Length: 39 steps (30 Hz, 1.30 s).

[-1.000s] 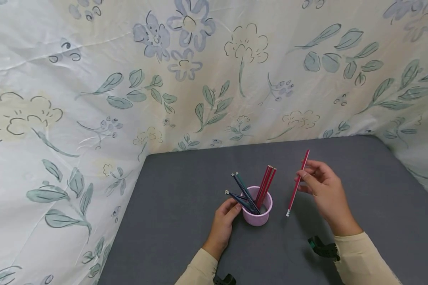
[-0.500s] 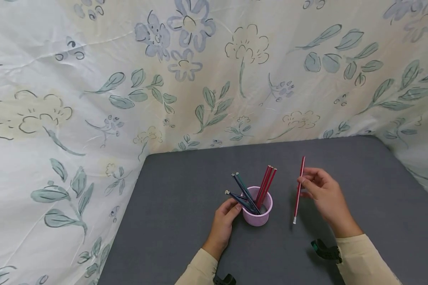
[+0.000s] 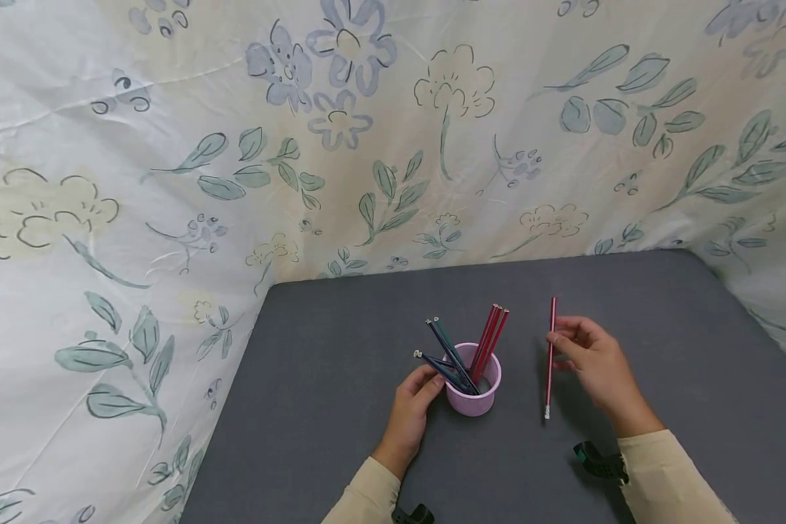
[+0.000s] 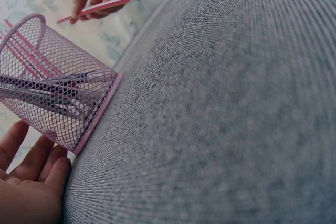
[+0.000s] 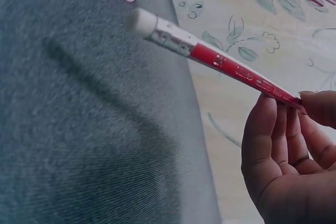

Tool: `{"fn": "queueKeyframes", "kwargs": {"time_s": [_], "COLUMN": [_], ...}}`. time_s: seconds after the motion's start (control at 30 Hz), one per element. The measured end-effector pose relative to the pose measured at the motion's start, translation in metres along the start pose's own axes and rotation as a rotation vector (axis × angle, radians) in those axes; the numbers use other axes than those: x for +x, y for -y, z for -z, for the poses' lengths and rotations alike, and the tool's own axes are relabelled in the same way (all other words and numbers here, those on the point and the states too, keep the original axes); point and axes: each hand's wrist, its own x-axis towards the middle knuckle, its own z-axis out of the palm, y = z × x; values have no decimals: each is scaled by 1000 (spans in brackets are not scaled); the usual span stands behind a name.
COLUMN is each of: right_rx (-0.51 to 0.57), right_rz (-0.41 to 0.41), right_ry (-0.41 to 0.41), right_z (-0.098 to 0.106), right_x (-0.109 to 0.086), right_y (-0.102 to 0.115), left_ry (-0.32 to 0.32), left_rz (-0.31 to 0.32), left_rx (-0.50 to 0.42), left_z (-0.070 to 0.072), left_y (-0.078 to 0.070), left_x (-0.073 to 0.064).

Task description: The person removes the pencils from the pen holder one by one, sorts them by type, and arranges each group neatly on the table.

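To the cup's right, the red pencil (image 3: 550, 364) pinched in my right hand (image 3: 596, 360) has swung straighter and nearer me: turned, I judge, not placed. My left hand (image 3: 408, 413), fingers loose, touches the cup (image 3: 471, 405).

Soft light leaves the floral cloth (image 3: 393, 138) brighter at left, the red pencil (image 5: 226, 66) casting a blurry shadow (image 5: 105, 95) and its eraser (image 5: 143, 23) slightly out of focus.
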Motion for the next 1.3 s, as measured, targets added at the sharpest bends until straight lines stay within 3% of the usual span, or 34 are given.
{"fn": "queueKeyframes", "kwargs": {"time_s": [0.8, 1.3], "right_rx": [36, -135], "right_rz": [-161, -148], "right_ry": [72, 132], "right_z": [2, -1], "right_x": [11, 13], "right_y": [-38, -39], "left_ry": [-6, -9], "left_rz": [-18, -11], "left_rx": [3, -8], "left_z": [-1, -2], "left_y": [4, 6], "left_x": [0, 2]}}
